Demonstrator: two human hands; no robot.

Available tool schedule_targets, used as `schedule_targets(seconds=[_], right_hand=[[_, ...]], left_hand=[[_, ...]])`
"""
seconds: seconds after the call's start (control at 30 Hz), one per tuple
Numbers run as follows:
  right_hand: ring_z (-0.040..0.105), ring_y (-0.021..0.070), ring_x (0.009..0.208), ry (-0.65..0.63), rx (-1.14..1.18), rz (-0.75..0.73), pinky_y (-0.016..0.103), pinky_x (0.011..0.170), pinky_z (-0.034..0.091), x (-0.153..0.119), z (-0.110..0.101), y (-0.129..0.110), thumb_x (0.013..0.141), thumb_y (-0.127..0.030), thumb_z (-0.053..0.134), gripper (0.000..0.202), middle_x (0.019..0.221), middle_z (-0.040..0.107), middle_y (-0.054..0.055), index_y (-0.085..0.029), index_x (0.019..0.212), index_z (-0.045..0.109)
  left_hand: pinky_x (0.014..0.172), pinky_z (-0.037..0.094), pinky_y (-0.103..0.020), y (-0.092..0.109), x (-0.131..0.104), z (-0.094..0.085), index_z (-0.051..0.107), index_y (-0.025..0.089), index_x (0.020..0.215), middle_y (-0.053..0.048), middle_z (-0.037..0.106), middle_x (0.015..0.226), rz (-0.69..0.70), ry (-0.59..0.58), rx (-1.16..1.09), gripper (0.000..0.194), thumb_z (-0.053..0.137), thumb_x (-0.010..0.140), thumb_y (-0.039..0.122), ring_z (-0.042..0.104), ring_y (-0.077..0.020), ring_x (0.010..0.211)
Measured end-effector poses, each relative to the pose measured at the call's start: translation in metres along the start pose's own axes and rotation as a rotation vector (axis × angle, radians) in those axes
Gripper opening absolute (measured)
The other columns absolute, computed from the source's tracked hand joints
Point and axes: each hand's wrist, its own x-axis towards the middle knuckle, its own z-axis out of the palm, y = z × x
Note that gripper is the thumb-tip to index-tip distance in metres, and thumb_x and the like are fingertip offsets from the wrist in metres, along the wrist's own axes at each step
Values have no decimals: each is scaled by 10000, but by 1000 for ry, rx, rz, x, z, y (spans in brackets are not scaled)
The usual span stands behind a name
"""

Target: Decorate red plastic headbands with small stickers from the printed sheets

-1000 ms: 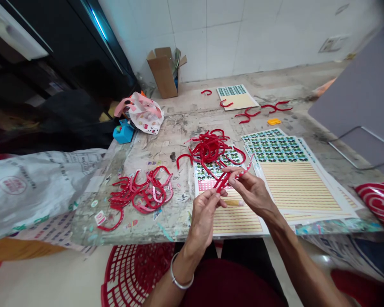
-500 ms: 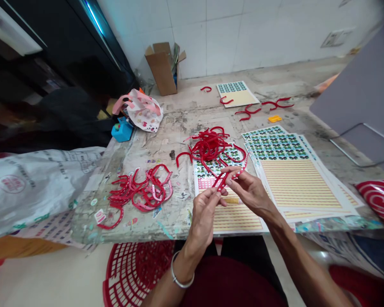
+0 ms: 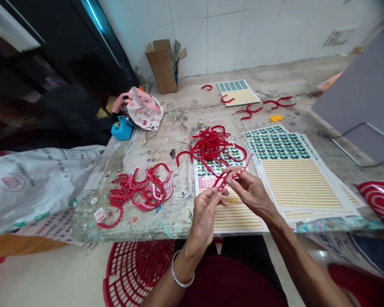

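My left hand (image 3: 206,215) is closed on one part of a curved red headband (image 3: 220,181), thumb and fingers pinching it. My right hand (image 3: 251,192) pinches the same headband farther right, along with a narrow pink-red dotted strip (image 3: 248,161) whose free end sticks up past the fingers. Both hands hover over a printed sheet (image 3: 240,222) with green pictures, a pink dotted patch and yellow stripes. Just beyond them lies a heap of plain red headbands (image 3: 211,145), partly on that sheet. To the left is a second pile of headbands (image 3: 153,187), several with dotted or pink surfaces.
Overlapping printed sheets (image 3: 294,183) lie at right. Loose red headbands (image 3: 249,111), a yellow clip-like piece (image 3: 275,118) and another sheet (image 3: 243,96) are farther back. A cardboard box (image 3: 162,70), cloth bag (image 3: 144,111) and blue container (image 3: 122,129) stand at back left. Below is a red basket (image 3: 115,273).
The view has shifted very slightly. Both hands keep nearly the same grip on the headband, and the piles look unchanged.
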Motion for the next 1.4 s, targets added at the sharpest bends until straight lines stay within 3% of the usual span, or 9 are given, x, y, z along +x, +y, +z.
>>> schedule_targets(seconds=[0.6, 0.77, 0.93, 1.1, 1.4], right_hand=[[556, 166, 944, 34, 18, 6, 315, 818, 474, -1, 0, 3, 852, -268, 540, 95, 1053, 569, 77, -180, 861, 575], [575, 172, 934, 39, -9, 5, 304, 778, 505, -2, 3, 1, 851, -282, 538, 108, 1049, 582, 79, -184, 856, 582], [605, 195, 942, 175, -59, 17, 297, 680, 557, -8, 12, 2, 847, -303, 541, 140, 1046, 627, 82, -191, 856, 625], [637, 211, 927, 340, -226, -100, 382, 843, 523, -11, 14, 8, 814, -218, 593, 118, 956, 690, 57, -220, 879, 692], [640, 202, 905, 303, -260, -119, 384, 865, 504, -9, 6, 10, 821, -218, 590, 143, 949, 697, 39, -239, 910, 700]], left_hand=[[735, 386, -244, 3, 1, 5, 651, 131, 813, -46, 628, 864, -22, -19, -22, 137, 570, 826, 242, 502, -86, 657], [721, 398, -253, 0, 3, 4, 639, 130, 757, -27, 600, 729, 24, 14, 59, 194, 561, 828, 293, 512, -107, 648], [723, 395, -256, -3, 6, 4, 611, 137, 662, -10, 571, 644, 68, 88, 144, 211, 569, 809, 282, 524, -124, 656], [695, 389, -246, -4, 6, 7, 609, 135, 667, -7, 564, 632, 62, 108, 161, 203, 552, 816, 260, 507, -116, 633], [716, 389, -253, -8, 2, 8, 606, 131, 681, -12, 558, 631, 56, 94, 146, 218, 533, 835, 267, 513, -125, 647]])
